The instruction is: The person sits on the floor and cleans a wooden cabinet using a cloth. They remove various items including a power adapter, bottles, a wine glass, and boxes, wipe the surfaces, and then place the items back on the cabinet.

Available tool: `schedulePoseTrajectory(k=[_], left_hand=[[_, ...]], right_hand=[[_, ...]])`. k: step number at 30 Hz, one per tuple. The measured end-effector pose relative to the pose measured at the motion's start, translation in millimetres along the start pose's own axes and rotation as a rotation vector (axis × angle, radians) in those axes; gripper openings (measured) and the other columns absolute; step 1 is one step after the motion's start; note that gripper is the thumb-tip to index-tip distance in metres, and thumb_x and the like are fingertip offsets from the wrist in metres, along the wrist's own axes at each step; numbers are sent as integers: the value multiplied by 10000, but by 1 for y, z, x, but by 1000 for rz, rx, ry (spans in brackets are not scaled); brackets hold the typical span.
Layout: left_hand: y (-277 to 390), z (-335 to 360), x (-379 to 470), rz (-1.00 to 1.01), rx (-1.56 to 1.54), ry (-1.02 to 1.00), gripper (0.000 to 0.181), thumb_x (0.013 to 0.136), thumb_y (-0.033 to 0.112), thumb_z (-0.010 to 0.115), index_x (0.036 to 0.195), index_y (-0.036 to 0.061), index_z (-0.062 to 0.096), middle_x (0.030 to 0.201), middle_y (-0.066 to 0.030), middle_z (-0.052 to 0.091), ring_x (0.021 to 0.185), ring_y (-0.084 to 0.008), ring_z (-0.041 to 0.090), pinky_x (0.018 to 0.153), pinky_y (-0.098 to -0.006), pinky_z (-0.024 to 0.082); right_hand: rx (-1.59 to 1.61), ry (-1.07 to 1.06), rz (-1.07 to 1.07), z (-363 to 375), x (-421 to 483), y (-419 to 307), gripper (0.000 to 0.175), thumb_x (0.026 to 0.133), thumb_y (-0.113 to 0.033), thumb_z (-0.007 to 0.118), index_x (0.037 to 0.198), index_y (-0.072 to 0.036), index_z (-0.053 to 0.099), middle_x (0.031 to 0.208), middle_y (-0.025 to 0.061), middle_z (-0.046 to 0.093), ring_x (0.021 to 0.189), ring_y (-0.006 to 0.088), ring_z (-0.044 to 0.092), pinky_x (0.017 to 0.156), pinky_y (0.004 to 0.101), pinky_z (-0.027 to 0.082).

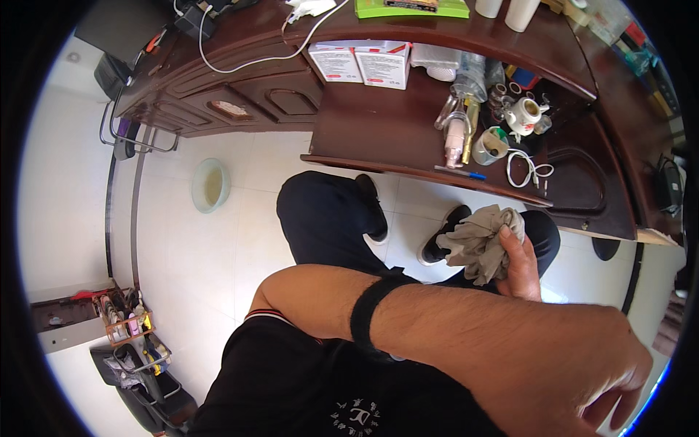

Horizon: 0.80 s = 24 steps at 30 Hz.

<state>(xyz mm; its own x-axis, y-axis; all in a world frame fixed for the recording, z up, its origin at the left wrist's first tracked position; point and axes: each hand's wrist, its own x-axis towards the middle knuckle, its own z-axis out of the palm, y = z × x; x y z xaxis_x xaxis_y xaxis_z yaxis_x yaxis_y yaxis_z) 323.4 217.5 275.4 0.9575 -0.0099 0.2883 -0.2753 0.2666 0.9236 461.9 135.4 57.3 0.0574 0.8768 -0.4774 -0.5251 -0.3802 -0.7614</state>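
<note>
My left arm, with a black band around it, reaches across my body, and my left hand (606, 360) is at the lower right edge of the view. Its fingers curl downward and are partly hidden, so whether it holds anything cannot be told. Beyond that forearm, my right hand (521, 270) grips a crumpled grey-beige cloth (483, 243), thumb on top, above my right knee. The cloth is near the front edge of a dark wooden pull-out shelf or drawer (371, 125). On it lie a blue pen (461, 173), a looped white cable (524, 169) and a plastic cup (490, 146).
Bottles (456, 136), a white teapot (524, 116) and white boxes (382, 65) stand farther back. A green tray (412, 10) and white cups (521, 13) are on the upper surface. On the floor at left is a pale basin (211, 185); a black chair (155, 401) stands lower left.
</note>
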Motion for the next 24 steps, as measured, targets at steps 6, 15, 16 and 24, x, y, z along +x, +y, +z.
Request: schedulePoseTrajectory(k=[6, 15, 16, 24], left_hand=[[-61, -41, -46, 226, 781, 672, 604, 886, 210, 865, 1349, -50, 578, 1251, -225, 690, 1114, -371, 727, 969, -452, 588], [-151, -64, -108, -134, 619, 1138, 573, 953, -21, 649, 1502, -3, 488, 1306, -125, 671, 1180, -202, 679, 1036, -324, 546], [-154, -67, -117, -136, 542, 1181, 561, 947, -25, 621, 1495, 3, 499, 1299, -131, 675, 1175, -202, 681, 1033, -329, 549], [-161, -58, -210, -108, 126, 1466, 497, 949, -47, 512, 1443, -6, 554, 1280, -76, 682, 1169, -154, 667, 1023, -305, 542]], right_hand=[[78, -32, 6, 13, 2, -39, 588, 1098, -340, 643, 1556, -7, 485, 1424, 160, 652, 1264, 271, 673, 1064, 417, 568], [-130, -379, -182, 45, -2, -64, 820, 1103, -496, 624, 1682, 17, 351, 1591, 200, 551, 1467, 298, 546, 1197, 440, 450], [-237, -398, -153, 38, 0, -77, 785, 1102, -473, 635, 1659, 22, 388, 1532, 191, 598, 1411, 285, 589, 1156, 423, 478], [-1027, -117, -461, 34, 40, -150, 435, 1077, -134, 666, 1486, -4, 595, 1216, 90, 755, 1105, 156, 690, 969, 321, 543]])
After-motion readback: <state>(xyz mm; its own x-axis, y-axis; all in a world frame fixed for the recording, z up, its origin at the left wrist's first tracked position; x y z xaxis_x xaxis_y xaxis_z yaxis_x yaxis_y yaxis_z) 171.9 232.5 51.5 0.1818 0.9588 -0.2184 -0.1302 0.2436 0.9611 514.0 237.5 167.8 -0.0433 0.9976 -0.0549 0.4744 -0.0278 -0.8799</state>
